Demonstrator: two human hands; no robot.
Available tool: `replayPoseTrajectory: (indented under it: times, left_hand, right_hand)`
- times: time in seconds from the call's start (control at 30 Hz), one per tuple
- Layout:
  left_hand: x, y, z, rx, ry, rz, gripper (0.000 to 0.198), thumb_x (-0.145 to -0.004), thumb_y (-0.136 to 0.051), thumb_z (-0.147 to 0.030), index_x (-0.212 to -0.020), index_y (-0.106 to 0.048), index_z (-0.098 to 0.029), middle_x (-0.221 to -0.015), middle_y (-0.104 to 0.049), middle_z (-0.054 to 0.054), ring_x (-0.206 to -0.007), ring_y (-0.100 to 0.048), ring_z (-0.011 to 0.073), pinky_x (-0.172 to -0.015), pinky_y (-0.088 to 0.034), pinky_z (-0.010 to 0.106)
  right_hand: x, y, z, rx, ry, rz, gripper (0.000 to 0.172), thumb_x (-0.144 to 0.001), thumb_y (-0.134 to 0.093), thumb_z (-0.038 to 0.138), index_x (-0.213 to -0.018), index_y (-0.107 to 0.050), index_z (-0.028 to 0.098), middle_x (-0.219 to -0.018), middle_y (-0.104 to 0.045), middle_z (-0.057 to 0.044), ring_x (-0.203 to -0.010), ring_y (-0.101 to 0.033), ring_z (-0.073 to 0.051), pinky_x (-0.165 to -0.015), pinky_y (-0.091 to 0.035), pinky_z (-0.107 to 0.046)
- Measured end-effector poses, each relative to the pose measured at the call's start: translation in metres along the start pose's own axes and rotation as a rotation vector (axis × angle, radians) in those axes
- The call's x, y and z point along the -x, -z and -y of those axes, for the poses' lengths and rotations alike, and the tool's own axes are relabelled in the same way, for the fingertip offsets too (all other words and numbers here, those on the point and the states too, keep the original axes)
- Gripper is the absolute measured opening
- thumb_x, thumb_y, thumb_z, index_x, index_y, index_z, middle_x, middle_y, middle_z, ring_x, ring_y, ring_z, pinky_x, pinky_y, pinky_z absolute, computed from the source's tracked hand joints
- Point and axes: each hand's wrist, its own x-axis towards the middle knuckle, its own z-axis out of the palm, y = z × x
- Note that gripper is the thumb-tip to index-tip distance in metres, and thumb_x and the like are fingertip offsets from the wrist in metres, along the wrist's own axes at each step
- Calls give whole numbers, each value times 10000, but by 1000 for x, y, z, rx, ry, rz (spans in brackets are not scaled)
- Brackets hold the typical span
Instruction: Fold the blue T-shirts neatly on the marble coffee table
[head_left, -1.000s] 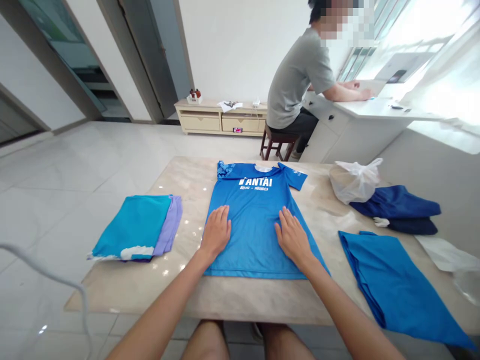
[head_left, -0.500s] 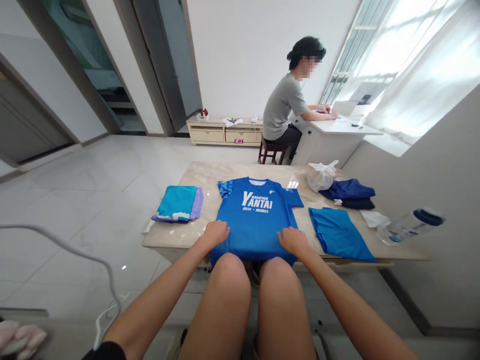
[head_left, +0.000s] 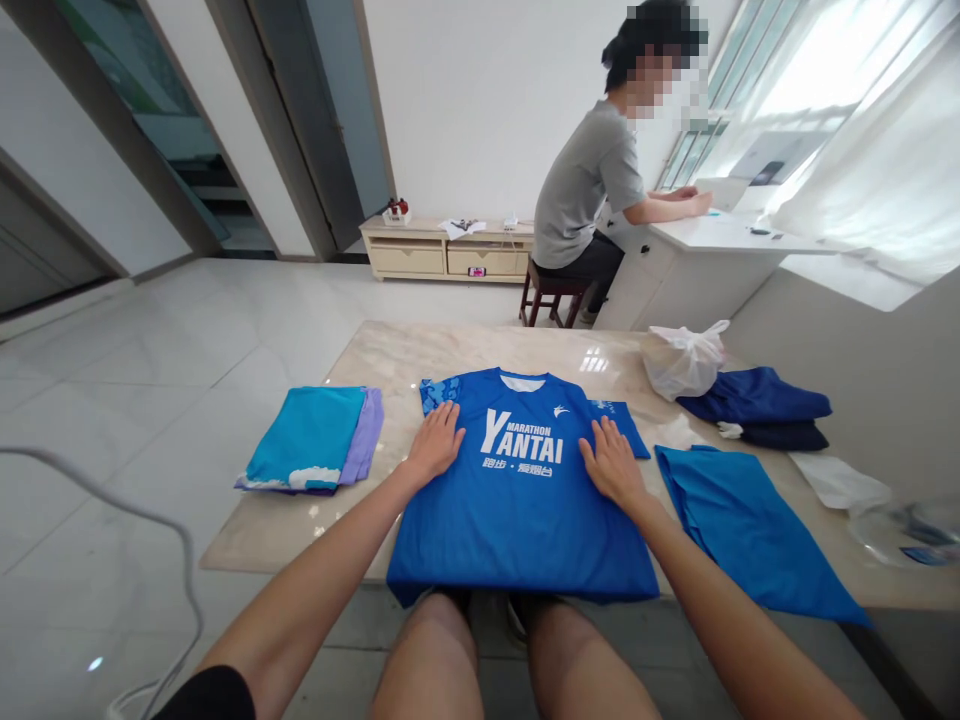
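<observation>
A blue T-shirt (head_left: 517,530) with white "Marathon Yantai" print lies spread out, its collar away from me and its hem hanging over the table's near edge. My left hand (head_left: 436,440) rests flat on its left side, just below the patterned sleeve, with the fingers stretched out. On the opposite side my right hand (head_left: 613,462) lies flat below the right sleeve, fingers spread. Neither hand grips the cloth. Folded teal and purple clothes (head_left: 307,435) are left of the shirt, and a folded blue garment (head_left: 750,520) is to its right.
The marble-patterned table (head_left: 390,345) also bears a white plastic bag (head_left: 686,360), dark blue folded clothes (head_left: 757,395) and a clear bottle (head_left: 900,530) at the right. A person (head_left: 585,185) sits at a white desk behind. A grey cable (head_left: 150,515) hangs at left.
Both hands have moved from the shirt's lower part up toward the sleeves, and their curled fingers have opened flat. My view has come closer to the table.
</observation>
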Motion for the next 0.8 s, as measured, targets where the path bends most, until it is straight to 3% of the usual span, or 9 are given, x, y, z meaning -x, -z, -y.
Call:
replayPoseTrajectory:
  times: [0.17,0.3,0.37,0.43,0.5,0.57,0.67,0.8]
  left_hand:
    - [-24,-7,34,-96,122,-72,719,-1121,-364,-497,-1685,-462,-62,-1765,-428,228,-1664,-377,385,-1358,-320,536]
    - [-17,6,29,-166,294,-26,781,-1105,-407,-526,-1683,-433,-2,-1735,-411,333,-1623,-397,500,-1303,-327,667]
    - [0,9,16,-147,270,2,784,-1096,-437,-486,-1695,-398,17,-1741,-397,338,-1637,-374,496,-1331,-269,680]
    - [29,9,-2,-97,159,3,745,-1100,-420,-435,-1721,-375,-26,-1780,-371,275,-1675,-338,423,-1373,-231,620]
    - [64,8,-18,-58,93,-3,702,-1113,-373,-408,-1732,-383,-79,-1798,-365,221,-1691,-328,360,-1381,-261,560]
    - [98,12,-29,-61,114,3,681,-1119,-351,-401,-1723,-409,-91,-1786,-388,223,-1683,-346,357,-1365,-299,564]
    - [130,31,-37,-110,128,86,623,-1107,-400,-389,-1635,-532,-86,-1708,-495,264,-1635,-423,395,-1341,-316,606]
    - [138,69,-33,-128,111,227,417,-1069,-532,-390,-1287,-764,-121,-1274,-785,256,-1290,-726,410,-1189,-490,570]
  right_hand:
    - [-29,-4,-41,47,-92,24,920,-1114,-201,638,-1748,-292,-23,-1833,-210,-262,-1724,-207,-376,-1389,-192,-535]
    - [-30,12,-30,98,-200,93,969,-1106,-242,653,-1714,-308,-99,-1792,-256,-339,-1698,-243,-454,-1370,-208,-601]
    - [-15,18,-9,129,-207,84,905,-1117,-271,583,-1703,-330,-104,-1780,-279,-348,-1689,-255,-470,-1360,-189,-649]
    - [12,18,14,137,-71,36,817,-1132,-270,505,-1726,-327,-52,-1810,-256,-291,-1715,-209,-417,-1374,-160,-621]
    - [47,16,34,119,70,40,765,-1143,-269,473,-1751,-315,11,-1841,-222,-221,-1734,-170,-349,-1388,-168,-549]
    - [80,16,45,96,101,106,761,-1146,-294,488,-1755,-322,32,-1844,-222,-203,-1731,-195,-331,-1381,-215,-505]
    - [113,29,48,70,85,200,760,-1144,-334,500,-1734,-368,21,-1821,-273,-238,-1702,-289,-347,-1349,-293,-493]
    - [118,67,37,67,107,325,638,-1134,-400,496,-1513,-671,60,-1543,-651,-282,-1441,-639,-393,-1207,-470,-510]
